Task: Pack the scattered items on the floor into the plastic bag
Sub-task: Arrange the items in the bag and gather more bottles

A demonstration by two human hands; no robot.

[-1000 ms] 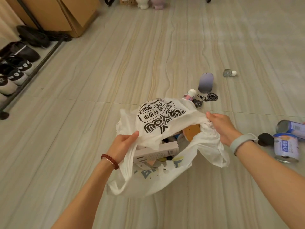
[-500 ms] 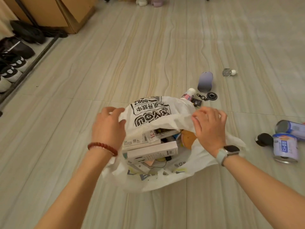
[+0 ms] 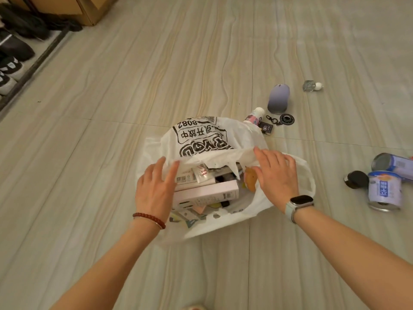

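Far left of the plastic bag [image 3: 223, 135]: shoes [image 3: 10, 70] on a dark rack [image 3: 33, 66], cardboard boxes [image 3: 89, 10] behind; pale striped floor tiles [image 3: 134, 74] all round. At the bag's left rim: left hand [image 3: 154, 191], beaded bracelet [image 3: 149, 219] on the wrist, fingers straight and spread, flat against the white plastic, gripping nothing. In the middle: the bag itself, white with black print, sitting on the floor, mouth spread wide; inside it a long pale box [image 3: 207, 193], smaller packets [image 3: 192, 176] beyond that, a round tan item [image 3: 250, 179] at the right inner edge. At the bag's right rim: right hand [image 3: 276, 175], smartwatch [image 3: 299, 201] on the wrist, fingers likewise straight, laid on the folded plastic edge, holding nothing. Just beyond the bag's far right corner: a small white-capped bottle [image 3: 256, 115], partly hidden by the plastic; a black keychain [image 3: 281, 120] beside it; a lilac computer mouse [image 3: 278, 98] farther back; a small clear bottle [image 3: 311, 86] farther right. Well right of the bag: a black round lid [image 3: 355, 179], touching a blue-labelled can [image 3: 383, 191]; a second can [image 3: 391, 162] on its side behind.
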